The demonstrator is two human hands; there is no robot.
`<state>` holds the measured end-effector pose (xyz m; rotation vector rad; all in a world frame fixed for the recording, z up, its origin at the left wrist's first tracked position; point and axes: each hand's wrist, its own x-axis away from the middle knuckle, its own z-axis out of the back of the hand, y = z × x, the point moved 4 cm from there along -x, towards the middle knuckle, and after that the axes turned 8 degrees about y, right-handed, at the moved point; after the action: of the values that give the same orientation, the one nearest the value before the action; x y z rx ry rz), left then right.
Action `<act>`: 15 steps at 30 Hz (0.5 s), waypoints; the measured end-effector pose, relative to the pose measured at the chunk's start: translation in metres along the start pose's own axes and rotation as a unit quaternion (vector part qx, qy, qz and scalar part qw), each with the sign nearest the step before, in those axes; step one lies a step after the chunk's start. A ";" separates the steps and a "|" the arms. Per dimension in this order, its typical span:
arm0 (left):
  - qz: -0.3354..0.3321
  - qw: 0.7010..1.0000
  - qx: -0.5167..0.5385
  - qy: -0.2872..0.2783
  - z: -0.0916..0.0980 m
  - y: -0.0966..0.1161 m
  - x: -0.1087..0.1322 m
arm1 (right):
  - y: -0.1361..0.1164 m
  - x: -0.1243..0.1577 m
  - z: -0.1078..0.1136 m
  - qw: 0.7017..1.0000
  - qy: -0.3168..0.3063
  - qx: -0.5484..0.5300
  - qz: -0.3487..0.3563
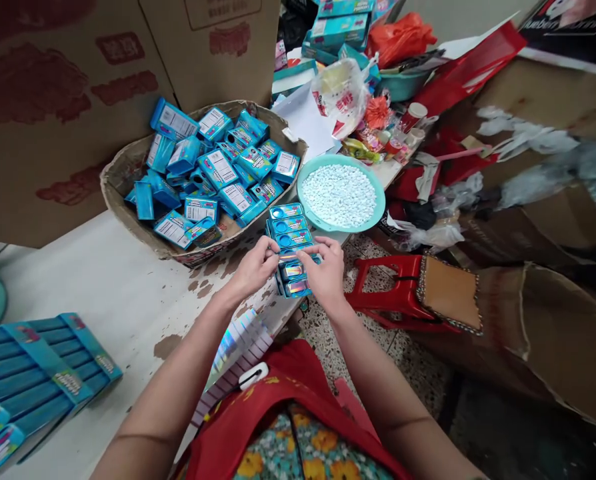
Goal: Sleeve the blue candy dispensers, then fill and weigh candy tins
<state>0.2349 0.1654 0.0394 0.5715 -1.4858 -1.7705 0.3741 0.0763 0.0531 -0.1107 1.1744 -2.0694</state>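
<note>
A row of small blue boxes [291,224] stands side by side at the table's edge, in front of me. Across one of them lies a narrow shiny sticker [289,256]. My left hand [258,268] pinches the sticker's left end, thumb and forefinger together. At its right end the fingers of my right hand [327,272] are bent and press on it against the box. The boxes nearest me carry similar shiny stickers [296,287]; those farther away show round holes. A sheet of shiny sticker strips [241,340] lies by my lap.
A cut-down carton [123,220] full of loose blue boxes stands left of the row. Beyond the row is a turquoise bowl [381,200] of pale tablets. Stacked blue boxes [43,373] stand at lower left. A red stool [393,293] and open cartons are on the right.
</note>
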 end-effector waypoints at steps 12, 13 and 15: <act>0.125 0.991 -0.004 0.040 -0.012 -0.078 0.007 | 0.014 -0.018 0.002 0.999 -0.034 0.004 -0.027; 0.118 0.990 -0.051 0.063 0.003 -0.088 0.016 | 0.008 -0.009 0.011 1.000 0.008 -0.003 0.002; 0.129 0.977 -0.143 0.093 0.034 -0.109 0.045 | -0.004 0.024 0.028 0.994 0.080 -0.028 0.071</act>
<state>0.1541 0.1583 -0.0531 0.3660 -1.0973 -1.6391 0.3657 0.0429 0.0659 0.1105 1.2991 -1.9495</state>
